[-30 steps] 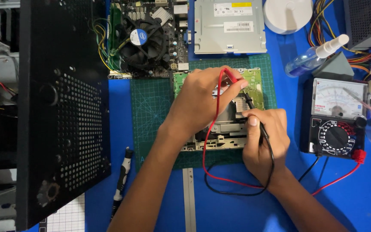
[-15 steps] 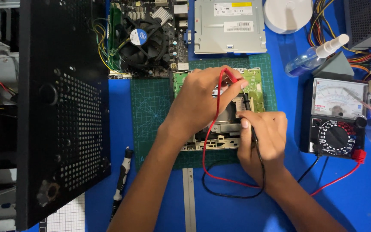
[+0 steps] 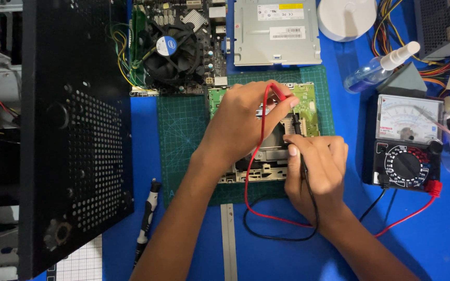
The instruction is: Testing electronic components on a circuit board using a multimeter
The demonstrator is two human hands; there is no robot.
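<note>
An opened optical drive with a green circuit board (image 3: 308,106) lies on a green cutting mat (image 3: 183,135). My left hand (image 3: 240,125) rests over the drive and pinches a red test probe (image 3: 277,94) against the board. My right hand (image 3: 316,174) sits just below and holds a black test probe (image 3: 298,125) with its tip on the board. Red and black leads (image 3: 266,218) loop over the blue table to an analog multimeter (image 3: 407,140) on the right.
A black computer case (image 3: 74,130) stands at the left. A motherboard with a fan (image 3: 170,47) and a closed silver drive (image 3: 277,31) lie at the back. A screwdriver (image 3: 147,218), a steel ruler (image 3: 228,242), a spray bottle (image 3: 378,67) and a white round lid (image 3: 347,18) surround the mat.
My right hand has shifted slightly up and left with the black probe, closer to the left hand. The left hand has stayed on the board.
</note>
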